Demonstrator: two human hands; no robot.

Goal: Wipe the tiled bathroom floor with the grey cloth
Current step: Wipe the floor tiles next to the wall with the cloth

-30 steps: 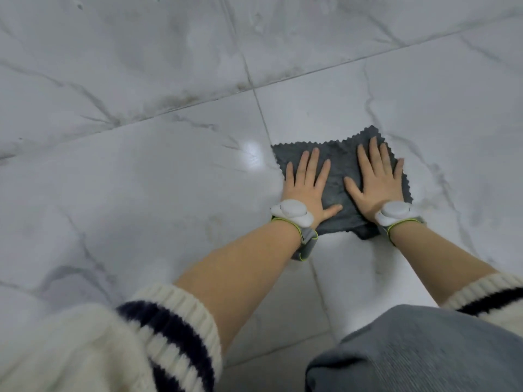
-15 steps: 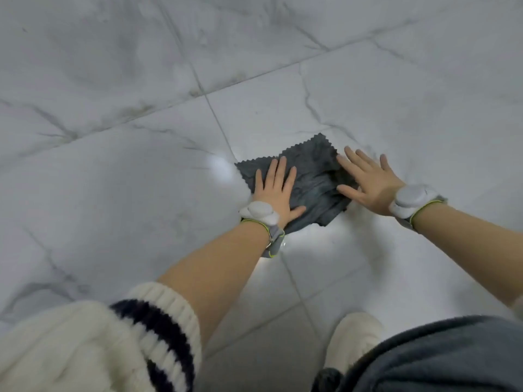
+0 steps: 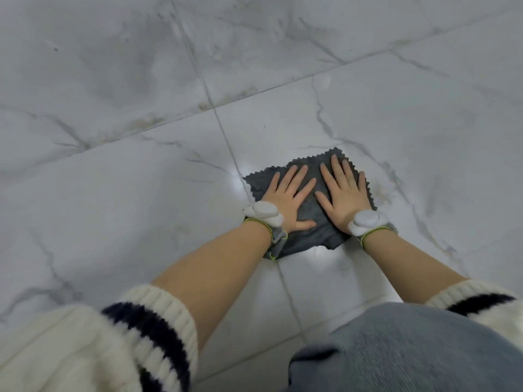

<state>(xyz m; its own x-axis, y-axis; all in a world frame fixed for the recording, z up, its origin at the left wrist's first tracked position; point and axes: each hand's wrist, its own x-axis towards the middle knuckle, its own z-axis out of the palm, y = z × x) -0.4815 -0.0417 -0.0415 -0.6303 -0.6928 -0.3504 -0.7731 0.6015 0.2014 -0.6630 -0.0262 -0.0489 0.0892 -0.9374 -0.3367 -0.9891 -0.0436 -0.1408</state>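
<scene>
hidden: most of the grey cloth (image 3: 311,236) lies under the two palms. only its zigzag far edge, a strip between the hands and a rumpled near corner show.
cut off: cream sleeves (image 3: 158,326) with dark stripes and a grey trouser knee (image 3: 410,349) run off the bottom edge, blurred.
hard to tell: whether the cloth is folded.
left hand (image 3: 287,199): flat on the cloth's left half, fingers straight and spread, pressing down.
right hand (image 3: 343,196): flat on the right half, fingers likewise straight, thumb apart from the left one.
wrists: a pale pod (image 3: 264,213) is strapped on each.
cloth place: on the floor, its left edge over a grout line (image 3: 223,131).
floor (image 3: 141,193): glossy pale marble-look tiles with dark veins, glare beside the cloth and brownish grime along the far joint.
</scene>
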